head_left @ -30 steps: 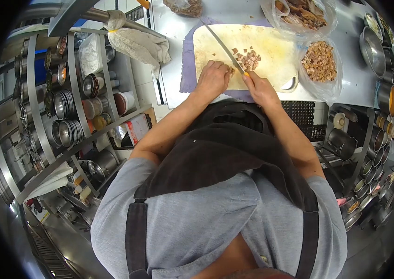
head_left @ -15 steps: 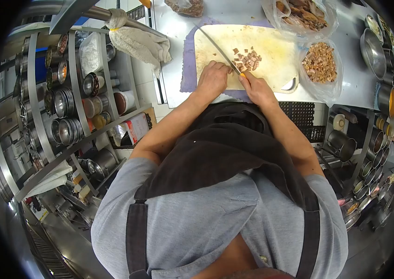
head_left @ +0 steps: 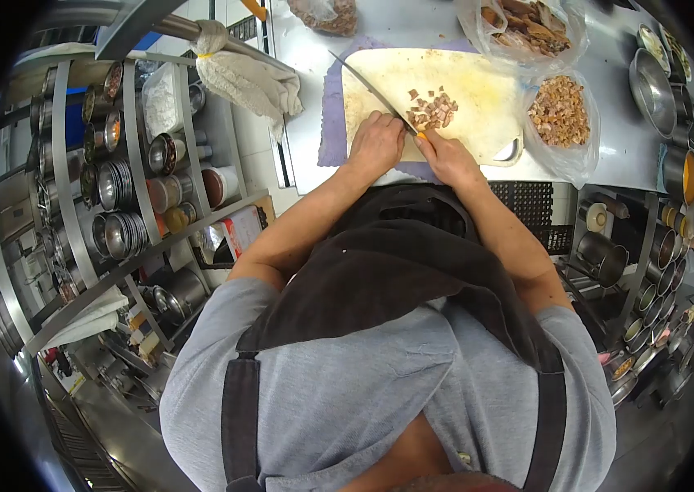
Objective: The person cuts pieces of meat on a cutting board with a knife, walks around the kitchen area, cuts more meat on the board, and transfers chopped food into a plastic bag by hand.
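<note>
My right hand (head_left: 445,157) is wrapped round the yellow handle of a long knife (head_left: 378,95), whose blade slants up and left over a pale cutting board (head_left: 486,98). Close beside the blade, my left hand (head_left: 377,141) has its fingers bent and pressed down on the board; what lies under them is too small to name. Diced brown meat (head_left: 433,109) sits in a loose heap just beyond the knife. The board rests on a purple cloth (head_left: 333,123).
Right of the board stands a plastic bag of diced meat (head_left: 560,112); behind it is a bag of larger pieces (head_left: 531,29). Another bag (head_left: 326,15) lies at the back left. Metal bowls (head_left: 652,92) stand far right. A towel (head_left: 248,80) hangs from a rail on the left.
The knife and my right hand have shifted slightly left, and the blade lies nearer my left fingers. My left hand has stayed almost in place.
</note>
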